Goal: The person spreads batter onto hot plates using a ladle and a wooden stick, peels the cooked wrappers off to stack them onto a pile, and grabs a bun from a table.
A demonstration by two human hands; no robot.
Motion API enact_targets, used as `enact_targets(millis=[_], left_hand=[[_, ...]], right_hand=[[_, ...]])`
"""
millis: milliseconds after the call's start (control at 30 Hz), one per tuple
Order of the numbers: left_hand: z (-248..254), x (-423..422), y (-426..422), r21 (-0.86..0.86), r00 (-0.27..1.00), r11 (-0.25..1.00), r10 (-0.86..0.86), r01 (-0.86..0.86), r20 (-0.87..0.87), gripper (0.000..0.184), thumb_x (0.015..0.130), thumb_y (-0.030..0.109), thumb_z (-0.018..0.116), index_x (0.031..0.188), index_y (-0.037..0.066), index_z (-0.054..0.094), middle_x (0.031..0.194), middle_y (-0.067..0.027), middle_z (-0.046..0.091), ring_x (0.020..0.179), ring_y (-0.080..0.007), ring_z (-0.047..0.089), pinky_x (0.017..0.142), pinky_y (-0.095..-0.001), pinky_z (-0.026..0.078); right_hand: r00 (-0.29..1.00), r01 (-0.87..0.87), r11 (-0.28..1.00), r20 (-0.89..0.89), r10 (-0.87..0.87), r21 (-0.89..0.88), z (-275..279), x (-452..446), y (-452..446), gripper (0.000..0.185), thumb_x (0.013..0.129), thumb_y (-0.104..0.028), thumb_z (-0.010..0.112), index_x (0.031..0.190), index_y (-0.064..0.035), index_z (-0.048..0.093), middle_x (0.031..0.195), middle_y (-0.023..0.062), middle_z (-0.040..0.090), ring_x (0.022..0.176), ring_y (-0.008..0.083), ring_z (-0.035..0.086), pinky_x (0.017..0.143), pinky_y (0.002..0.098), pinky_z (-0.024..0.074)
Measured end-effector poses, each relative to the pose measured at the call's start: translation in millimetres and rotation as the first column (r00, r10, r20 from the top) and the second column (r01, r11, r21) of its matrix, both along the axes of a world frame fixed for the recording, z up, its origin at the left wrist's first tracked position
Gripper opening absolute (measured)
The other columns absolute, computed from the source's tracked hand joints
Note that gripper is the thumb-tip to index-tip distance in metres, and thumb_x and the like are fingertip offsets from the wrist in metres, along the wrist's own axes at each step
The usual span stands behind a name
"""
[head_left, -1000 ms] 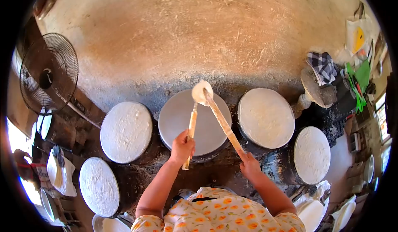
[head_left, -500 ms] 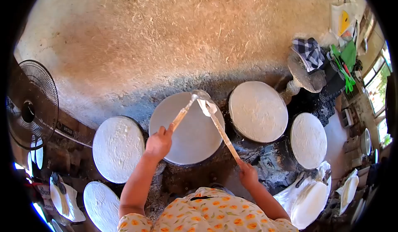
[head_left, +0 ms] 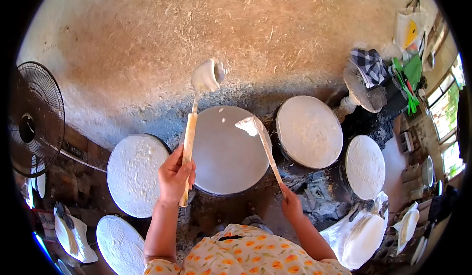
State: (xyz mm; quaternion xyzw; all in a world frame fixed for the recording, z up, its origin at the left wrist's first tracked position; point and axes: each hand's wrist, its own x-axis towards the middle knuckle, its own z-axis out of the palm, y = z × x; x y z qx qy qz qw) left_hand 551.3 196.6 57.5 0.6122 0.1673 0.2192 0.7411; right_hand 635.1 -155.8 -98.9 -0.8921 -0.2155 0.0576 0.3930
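My left hand (head_left: 173,176) is closed around the wooden handle of a ladle (head_left: 191,132). Its white-coated bowl is raised near the wall, turned on its side. In my right hand (head_left: 291,205) is the thin end of a long wooden spatula (head_left: 268,154), whose tip carries wet white batter. That tip hangs over the right part of a round grey griddle (head_left: 226,162). Two small white drops show near the griddle's far edge; whether they lie on it or are falling, I cannot tell.
Round surfaces coated white stand left (head_left: 137,174), right (head_left: 309,132) and far right (head_left: 365,167), with another (head_left: 120,248) lower left. A fan (head_left: 39,120) is at the left. A plastic-wrapped white stack (head_left: 364,238) sits lower right. The wall (head_left: 275,39) rises behind.
The ladle has moved up and left from the griddle's far edge, away from the spatula, and now stands nearly upright. The spatula tip has shifted slightly right.
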Motion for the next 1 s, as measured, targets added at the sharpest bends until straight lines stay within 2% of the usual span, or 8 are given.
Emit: enact_targets(millis=[100, 200, 367, 467, 533, 567, 800, 1000], left_hand=[[-14, -10, 2, -0.059, 0.993, 0.998, -0.015, 0.008, -0.116, 0.044, 0.088, -0.001, 0.05, 0.132, -0.002, 0.044, 0.075, -0.0057, 0.056, 0.048, -0.0087, 0.05, 0.038, -0.0204, 0.04], [-38, -19, 5, -0.137, 0.989, 0.99, -0.04, 0.02, -0.142, 0.043, 0.088, -0.001, 0.05, 0.131, -0.002, 0.045, 0.075, -0.0056, 0.056, 0.047, -0.0089, 0.05, 0.038, -0.0209, 0.04], [-51, -32, 9, -0.167, 0.983, 0.985, -0.077, 0.049, -0.166, 0.031, 0.088, 0.002, 0.048, 0.118, -0.005, 0.053, 0.075, -0.0063, 0.056, 0.045, -0.0095, 0.049, 0.037, -0.0212, 0.039], [-51, -39, 14, -0.199, 0.98, 0.979, -0.08, 0.043, -0.181, 0.031, 0.088, 0.001, 0.048, 0.117, -0.005, 0.053, 0.072, -0.0073, 0.056, 0.045, -0.0091, 0.048, 0.036, -0.0212, 0.038], [-57, -52, 26, -0.619, 0.995, 0.779, -0.076, 0.1, 0.066, 0.031, 0.088, 0.004, 0.049, 0.117, -0.005, 0.052, 0.075, -0.0084, 0.054, 0.044, -0.0083, 0.046, 0.035, -0.0209, 0.037], [-65, -58, 36, -0.797, 0.955, 0.53, -0.105, 0.289, 0.277, 0.036, 0.088, 0.006, 0.049, 0.123, -0.004, 0.048, 0.074, -0.0079, 0.051, 0.042, -0.0074, 0.041, 0.034, -0.0208, 0.035], [-35, -73, 18, -0.367, 0.997, 0.93, -0.045, 0.019, -0.061, 0.02, 0.091, 0.011, 0.045, 0.104, -0.002, 0.051, 0.071, -0.0062, 0.05, 0.042, -0.0075, 0.041, 0.035, -0.0212, 0.035], [-49, -78, 10, -0.276, 0.984, 0.959, 0.013, -0.062, -0.176, 0.013, 0.093, 0.009, 0.043, 0.09, 0.0, 0.052, 0.062, -0.0043, 0.049, 0.04, -0.009, 0.042, 0.034, -0.0229, 0.035]], right_hand=[[0.97, -0.049, 0.998, -0.242, 0.039, -0.036, 20, 32, 45, 0.058, 0.075, 0.005, 0.047, 0.131, -0.0085, 0.047, 0.117, 0.0245, 0.057, 0.105, 0.035, 0.059, 0.083, 0.034, 0.0469], [0.99, -0.114, 0.992, -0.078, 0.118, 0.05, 6, 59, 88, 0.057, 0.075, 0.004, 0.048, 0.131, -0.0086, 0.048, 0.114, 0.0233, 0.059, 0.103, 0.0341, 0.06, 0.083, 0.0324, 0.047], [0.952, -0.06, 0.998, -0.301, 0.057, -0.001, 40, 50, 106, 0.056, 0.075, 0.005, 0.049, 0.13, -0.009, 0.049, 0.114, 0.021, 0.059, 0.105, 0.0345, 0.059, 0.084, 0.0341, 0.048], [0.998, -0.044, 0.991, -0.032, 0.049, 0.126, 7, 28, 60, 0.058, 0.075, 0.006, 0.048, 0.131, -0.0077, 0.048, 0.119, 0.0203, 0.058, 0.108, 0.0319, 0.059, 0.087, 0.0311, 0.0472], [0.999, 0.017, 0.991, -0.053, -0.01, 0.135, 0, 14, 42, 0.058, 0.074, 0.007, 0.048, 0.131, -0.007, 0.047, 0.121, 0.0207, 0.056, 0.111, 0.031, 0.057, 0.089, 0.0309, 0.0461], [0.994, 0.085, 0.985, -0.077, -0.074, 0.15, -3, 12, 39, 0.058, 0.074, 0.008, 0.047, 0.131, -0.0063, 0.047, 0.123, 0.021, 0.055, 0.113, 0.0302, 0.056, 0.091, 0.0307, 0.0451], [0.972, -0.114, 0.993, -0.21, 0.104, -0.034, 14, 46, 126, 0.06, 0.074, 0.006, 0.048, 0.133, -0.0086, 0.047, 0.121, 0.02, 0.058, 0.111, 0.0264, 0.058, 0.09, 0.0297, 0.0444], [0.933, -0.347, 0.937, -0.094, 0.348, 0.031, 11, 35, 145, 0.056, 0.076, 0.003, 0.05, 0.131, -0.0126, 0.049, 0.104, 0.0247, 0.061, 0.094, 0.0405, 0.06, 0.08, 0.0403, 0.0492]])
